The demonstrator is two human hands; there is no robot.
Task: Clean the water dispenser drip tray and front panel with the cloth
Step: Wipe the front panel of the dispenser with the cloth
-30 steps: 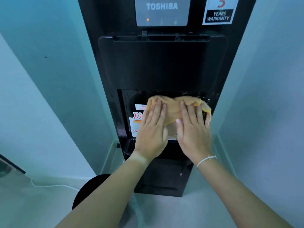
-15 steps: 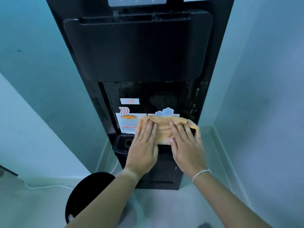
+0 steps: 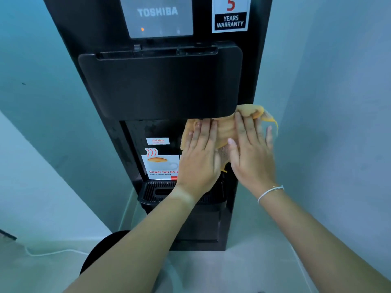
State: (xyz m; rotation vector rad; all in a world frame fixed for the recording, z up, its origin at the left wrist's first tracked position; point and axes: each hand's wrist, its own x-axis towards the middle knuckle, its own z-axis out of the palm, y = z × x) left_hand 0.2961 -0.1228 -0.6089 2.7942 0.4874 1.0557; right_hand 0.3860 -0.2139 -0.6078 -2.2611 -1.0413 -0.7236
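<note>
While both hands point(image 3: 198, 163) press, cloth point(image 3: 224, 130) stretched sideways

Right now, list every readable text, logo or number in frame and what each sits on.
"TOSHIBA": grey display panel at the top of the water dispenser.
"5 YEARS WARRANTY": white and black warranty sticker to the right of that panel.
"Super hot 85°C": hot-water sticker with a steaming cup, in the dispensing bay; its end is hidden by the left hand.
Small line under "Super hot": too small to read.
Small red-print label above it: too blurred to read.
</note>
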